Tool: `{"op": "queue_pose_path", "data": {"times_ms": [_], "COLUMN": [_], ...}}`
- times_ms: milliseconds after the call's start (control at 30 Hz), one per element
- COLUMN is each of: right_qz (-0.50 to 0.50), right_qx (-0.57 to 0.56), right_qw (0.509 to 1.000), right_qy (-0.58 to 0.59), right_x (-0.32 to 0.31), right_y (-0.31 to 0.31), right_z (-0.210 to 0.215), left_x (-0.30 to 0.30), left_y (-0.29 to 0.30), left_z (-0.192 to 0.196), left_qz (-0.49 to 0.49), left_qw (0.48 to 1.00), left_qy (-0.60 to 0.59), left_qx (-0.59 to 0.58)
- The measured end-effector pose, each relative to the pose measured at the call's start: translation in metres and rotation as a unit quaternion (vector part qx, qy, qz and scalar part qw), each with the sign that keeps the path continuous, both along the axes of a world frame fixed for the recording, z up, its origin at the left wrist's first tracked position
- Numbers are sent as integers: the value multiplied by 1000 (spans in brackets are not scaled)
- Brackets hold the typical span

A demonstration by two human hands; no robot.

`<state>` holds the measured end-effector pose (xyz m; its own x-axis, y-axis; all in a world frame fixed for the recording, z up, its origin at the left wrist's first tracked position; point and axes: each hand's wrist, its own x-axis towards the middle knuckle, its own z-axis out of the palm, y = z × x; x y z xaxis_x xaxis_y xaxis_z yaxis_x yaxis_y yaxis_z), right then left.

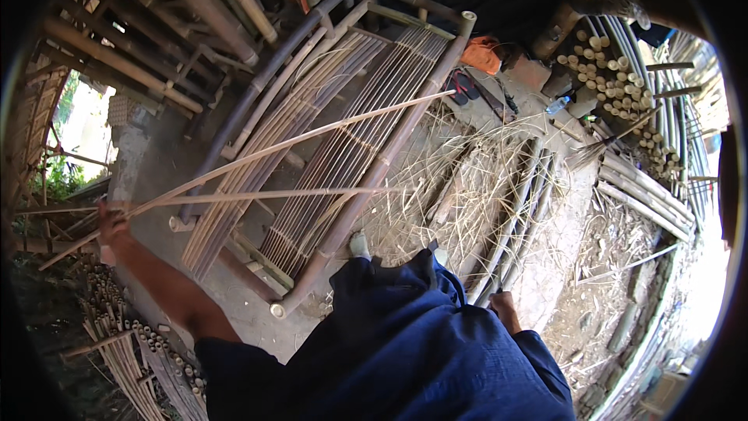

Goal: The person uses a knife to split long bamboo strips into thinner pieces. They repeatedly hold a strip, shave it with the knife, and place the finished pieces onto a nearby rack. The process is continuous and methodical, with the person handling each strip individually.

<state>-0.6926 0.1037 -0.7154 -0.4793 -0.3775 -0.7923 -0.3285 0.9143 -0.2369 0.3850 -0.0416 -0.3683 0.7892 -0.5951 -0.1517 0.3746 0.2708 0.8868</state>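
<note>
Out at our far left, our left hand (111, 221) is stretched to arm's length, its fingers curled shut around thin bamboo strips (288, 144). We grip them near one end; from there the strips fan out to the right, one rising across the bamboo frame (327, 140) to end near its upper right corner, another running nearly level across the frame's lower half. The frame lies on the ground in front of us, made of thick dark poles with a panel of close-set slats (343, 148) between them, and the strips we hold pass above those slats.

Down by our right hip, our right hand (505, 309) hangs low beside our blue trousers (405, 343). Its fingers seem bent around the near end of a bundle of long bamboo poles (518, 218) lying on the ground, but we cannot tell how tightly they close, because the hand is partly hidden by the sleeve and the cloth.

Loose shavings (460, 187) litter the ground between frame and poles. Cut bamboo stubs (615, 86) are stacked at the upper right, and more short cut pieces (148, 351) lie at the lower left.
</note>
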Motion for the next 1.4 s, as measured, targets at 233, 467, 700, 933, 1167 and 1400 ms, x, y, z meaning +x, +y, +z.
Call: {"op": "queue_pose_path", "data": {"times_ms": [233,467,700,933,1167,1400], "right_qz": [221,204,62,89,109,148], "right_qx": [-45,-53,-21,19,14,16], "right_qw": [971,978,998,995,994,988], "right_qy": [74,9,7,36,3,33], "right_x": [92,148,171,178,216,219], "right_y": [-19,-56,-87,-86,-101,-102], "right_z": [-5,13,51,28,45,56], "left_x": [-57,-5,6,65,135,93], "left_y": [-68,-67,-46,-26,1,-15], "left_z": [-86,-141,-188,-171,-198,-280], "left_qz": [92,103,194,123,170,195], "left_qw": [991,971,945,959,947,913], "left_qy": [91,99,90,109,166,264], "left_qx": [26,191,249,230,217,243]}}
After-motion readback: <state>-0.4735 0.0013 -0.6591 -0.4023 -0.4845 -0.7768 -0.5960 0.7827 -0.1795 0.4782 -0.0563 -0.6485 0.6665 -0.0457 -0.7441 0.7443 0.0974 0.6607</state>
